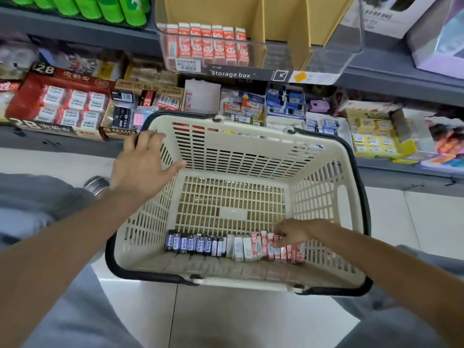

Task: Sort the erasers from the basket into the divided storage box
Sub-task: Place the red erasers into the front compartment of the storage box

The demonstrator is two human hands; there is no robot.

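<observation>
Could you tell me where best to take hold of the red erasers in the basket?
Probably from above, pinching the upper ends across the thin faces. The red erasers stand on edge in a packed row along the basket's near wall, beside white erasers, so only their tops are free. The right hand already reaches there.

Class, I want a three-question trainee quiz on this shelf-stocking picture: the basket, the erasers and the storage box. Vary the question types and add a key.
1. True or false: the left hand rests on the basket rim.
2. Which erasers does the right hand reach? A) blue erasers B) white erasers C) red erasers
3. Fill in: the storage box compartment that already holds erasers is the ___ one in the picture.

Key: 1 true; 2 C; 3 leftmost
</observation>
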